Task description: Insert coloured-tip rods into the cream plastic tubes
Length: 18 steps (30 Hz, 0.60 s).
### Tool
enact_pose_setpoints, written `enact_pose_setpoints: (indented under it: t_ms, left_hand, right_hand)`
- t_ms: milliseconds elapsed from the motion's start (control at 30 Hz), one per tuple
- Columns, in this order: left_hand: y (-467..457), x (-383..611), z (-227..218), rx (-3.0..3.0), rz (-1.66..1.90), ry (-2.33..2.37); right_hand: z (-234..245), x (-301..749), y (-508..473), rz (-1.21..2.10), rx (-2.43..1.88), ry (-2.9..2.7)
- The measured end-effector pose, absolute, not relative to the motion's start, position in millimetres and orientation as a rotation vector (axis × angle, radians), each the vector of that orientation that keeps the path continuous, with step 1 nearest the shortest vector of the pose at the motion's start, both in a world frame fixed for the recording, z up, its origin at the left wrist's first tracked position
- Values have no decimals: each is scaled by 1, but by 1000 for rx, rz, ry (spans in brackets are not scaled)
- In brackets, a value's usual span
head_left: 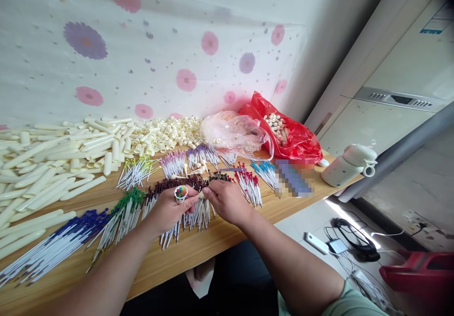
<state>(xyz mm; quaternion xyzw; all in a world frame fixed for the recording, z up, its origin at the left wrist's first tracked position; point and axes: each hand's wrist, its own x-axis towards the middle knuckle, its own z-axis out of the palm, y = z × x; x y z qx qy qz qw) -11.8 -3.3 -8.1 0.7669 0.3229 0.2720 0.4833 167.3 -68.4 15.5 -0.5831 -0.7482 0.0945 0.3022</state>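
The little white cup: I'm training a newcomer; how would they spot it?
On the wooden table, find the bundles of sticks, then the left hand above them. At its knuckles, the little white cup shows a round rim. Mixed bright colours inside set it apart from the bundles.

- Just behind the grip, on the left hand [170, 212], a small white ring-like cup [180, 199] with multicoloured bits inside;
- well back from the grip, a pale green sleeve [345, 302] above the bare right forearm [283, 254];
- below the grip, dark legwear [244, 278].
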Motion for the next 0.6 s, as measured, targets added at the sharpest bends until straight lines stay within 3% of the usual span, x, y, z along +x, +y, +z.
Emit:
enact_pose_setpoints:
  t_ms: [200, 400, 600]
  left_hand:
    - [-1, -15, -9, 1748, 730, 838]
    - [2, -15, -6, 1696, 777, 845]
    - [2, -14, -5, 1711, 785, 854]
  right_hand:
    - [2, 221, -91, 83, -1376, -1825]
    - [-33, 360, -159, -184, -1896, -1209]
    - [-48, 419, -198, -219, -2162, -1212]
